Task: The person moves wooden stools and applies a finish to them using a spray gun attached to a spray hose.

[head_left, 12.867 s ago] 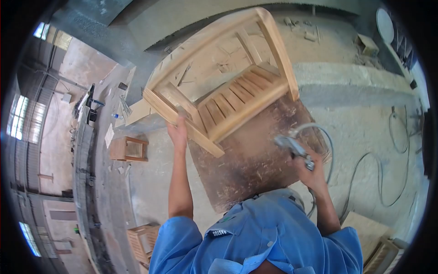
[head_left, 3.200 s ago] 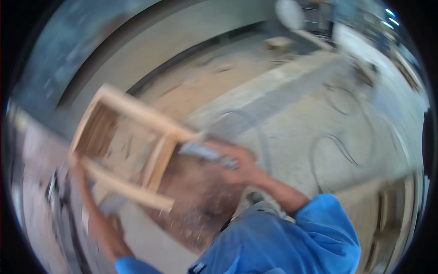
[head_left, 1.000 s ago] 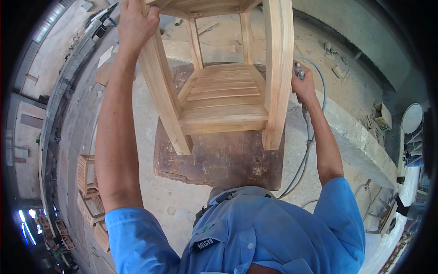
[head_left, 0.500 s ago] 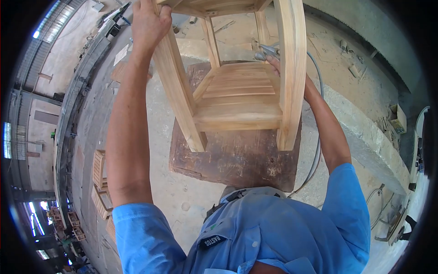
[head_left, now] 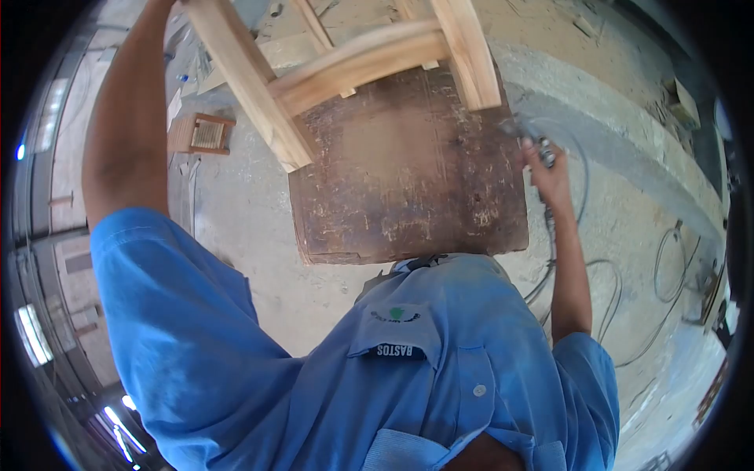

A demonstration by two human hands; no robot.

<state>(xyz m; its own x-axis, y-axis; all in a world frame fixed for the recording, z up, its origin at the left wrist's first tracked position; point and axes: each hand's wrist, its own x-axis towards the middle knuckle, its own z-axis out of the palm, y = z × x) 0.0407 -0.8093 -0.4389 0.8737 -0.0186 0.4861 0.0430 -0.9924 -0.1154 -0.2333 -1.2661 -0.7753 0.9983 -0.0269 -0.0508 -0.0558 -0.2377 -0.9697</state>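
Note:
A pale wooden chair [head_left: 361,67] is tilted at the top of the view, its upper part cut off. Two of its legs and the curved rail between them hang over a worn brown board [head_left: 408,188]. My left forearm [head_left: 129,118] reaches up past the top edge beside the chair, leaving the hand out of sight. To the right of the board, my right hand [head_left: 550,173] is closed around a metal air gun [head_left: 543,151] with a hose attached. The gun's front end is blurred and points up and left, apart from the chair.
A grey hose [head_left: 585,177] runs by my right arm, and more hose loops [head_left: 667,263] lie on the concrete floor. A raised concrete ledge [head_left: 613,118] crosses the right side. A small wooden frame piece [head_left: 208,133] lies at the left.
The chair has shifted up and left and tilted, exposing more of the board. My right hand has come out from behind the chair leg, down and right, with the air gun. My left hand has left the view.

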